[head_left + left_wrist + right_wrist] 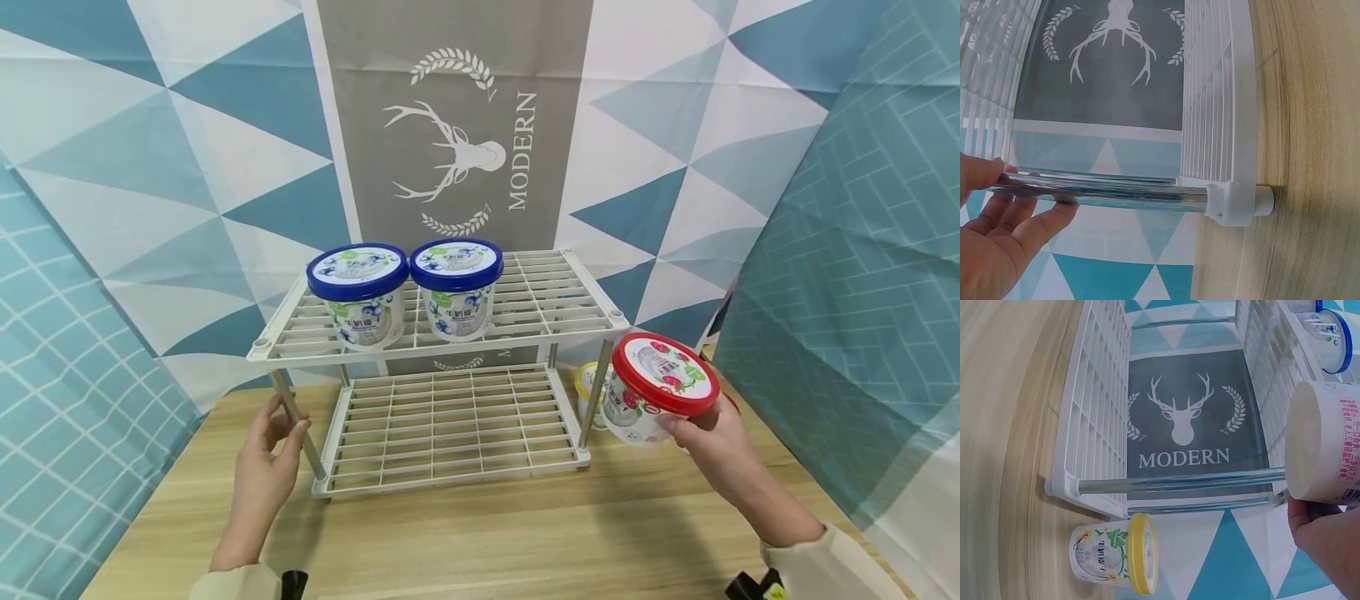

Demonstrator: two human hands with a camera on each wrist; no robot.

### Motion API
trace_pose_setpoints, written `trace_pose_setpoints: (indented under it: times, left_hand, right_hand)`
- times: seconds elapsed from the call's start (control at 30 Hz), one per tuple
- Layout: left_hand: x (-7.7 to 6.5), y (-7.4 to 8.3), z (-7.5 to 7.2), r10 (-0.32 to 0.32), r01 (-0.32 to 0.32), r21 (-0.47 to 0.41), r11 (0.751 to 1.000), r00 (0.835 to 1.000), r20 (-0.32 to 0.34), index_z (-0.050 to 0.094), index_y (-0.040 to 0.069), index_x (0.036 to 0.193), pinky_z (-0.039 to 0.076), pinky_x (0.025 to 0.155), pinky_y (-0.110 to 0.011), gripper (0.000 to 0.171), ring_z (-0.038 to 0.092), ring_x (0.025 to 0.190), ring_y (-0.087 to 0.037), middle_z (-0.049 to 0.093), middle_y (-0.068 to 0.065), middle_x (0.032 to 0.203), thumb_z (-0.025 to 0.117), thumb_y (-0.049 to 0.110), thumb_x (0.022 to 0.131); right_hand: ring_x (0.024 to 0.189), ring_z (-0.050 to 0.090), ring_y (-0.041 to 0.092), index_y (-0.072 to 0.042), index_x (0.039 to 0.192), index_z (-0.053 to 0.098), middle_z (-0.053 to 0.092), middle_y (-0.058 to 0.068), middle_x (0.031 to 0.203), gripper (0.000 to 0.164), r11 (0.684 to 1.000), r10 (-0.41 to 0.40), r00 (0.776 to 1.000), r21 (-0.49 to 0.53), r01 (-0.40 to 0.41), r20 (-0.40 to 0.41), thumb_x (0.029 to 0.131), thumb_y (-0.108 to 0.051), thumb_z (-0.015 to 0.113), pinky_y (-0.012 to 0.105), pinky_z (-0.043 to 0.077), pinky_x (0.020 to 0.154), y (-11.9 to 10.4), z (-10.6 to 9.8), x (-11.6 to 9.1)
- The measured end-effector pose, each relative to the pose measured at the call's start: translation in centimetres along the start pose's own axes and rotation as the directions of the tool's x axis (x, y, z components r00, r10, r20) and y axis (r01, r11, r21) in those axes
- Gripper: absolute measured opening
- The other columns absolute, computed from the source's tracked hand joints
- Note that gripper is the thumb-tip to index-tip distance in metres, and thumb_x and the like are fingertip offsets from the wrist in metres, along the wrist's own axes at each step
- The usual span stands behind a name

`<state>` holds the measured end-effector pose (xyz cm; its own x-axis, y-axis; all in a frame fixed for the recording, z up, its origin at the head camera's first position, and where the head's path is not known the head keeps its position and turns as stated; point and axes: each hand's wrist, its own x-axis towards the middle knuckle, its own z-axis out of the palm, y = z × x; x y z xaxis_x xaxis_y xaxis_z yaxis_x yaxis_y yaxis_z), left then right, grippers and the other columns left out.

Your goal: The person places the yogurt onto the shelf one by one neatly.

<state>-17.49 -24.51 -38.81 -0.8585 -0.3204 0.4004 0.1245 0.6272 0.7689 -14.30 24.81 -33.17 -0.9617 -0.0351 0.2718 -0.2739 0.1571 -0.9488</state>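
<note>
My left hand [262, 471] holds the front left metal post [1116, 190] of a white two-tier rack [457, 477], thumb on one side and fingers on the other. My right hand [720, 454] grips a white tub with a red lid [666, 375] and strawberry pictures, lifted and tilted just beside the rack's right front corner. In the right wrist view the tub's pale base [1305, 440] shows. Two blue-lidded tubs [367, 312] [459, 308] stand side by side on the upper tier, left of its middle.
A yellow-lidded tub [1100, 553] stands on the wooden table [480, 542] right of the rack, partly hidden in the head view. Part of a red rim [731, 403] shows behind my right hand. A patterned cloth [660, 125] hangs behind the rack.
</note>
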Motion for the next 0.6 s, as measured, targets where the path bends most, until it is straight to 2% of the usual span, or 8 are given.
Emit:
trace_pose_setpoints:
  times: [0.13,0.37,0.6]
  left_hand:
    - [-0.06,-0.06,-0.07,-0.011,0.011,0.007,1.0,1.0,0.009,0.041,0.014,0.139,0.035,0.074,-0.006,0.045,0.044,0.085,0.019,0.056,0.019,0.095,0.053,0.017,0.096]
    - [-0.07,0.17,-0.03,0.002,-0.002,0.002,1.0,1.0,0.021,0.039,0.013,0.139,0.037,0.073,-0.007,0.045,0.044,0.086,0.02,0.063,-0.006,0.106,0.052,0.017,0.096]
    - [0.0,0.07,-0.03,0.02,-0.02,-0.005,1.0,0.999,0.031,0.039,0.011,0.139,0.037,0.072,-0.006,0.045,0.043,0.087,0.021,0.062,-0.01,0.108,0.052,0.016,0.096]
  right_hand:
    - [0.109,0.049,0.004,-0.028,0.132,0.033,0.048,-0.014,0.124,0.06,0.999,-0.021,1.0,0.049,0.021,0.003,0.086,-0.001,0.059,0.021,0.051,0.081,0.05,0.18,-0.02]
    - [0.11,0.049,0.005,-0.024,0.133,0.033,0.05,-0.011,0.125,0.058,0.989,-0.082,0.996,0.127,0.077,0.037,0.086,0.002,0.056,0.021,0.051,0.082,-0.36,0.36,0.02]
    - [0.114,0.047,0.008,-0.024,0.136,0.028,0.045,-0.008,0.13,0.061,0.987,-0.095,0.993,0.137,0.085,0.068,0.087,0.001,0.055,0.021,0.05,0.084,-0.76,0.74,0.1]
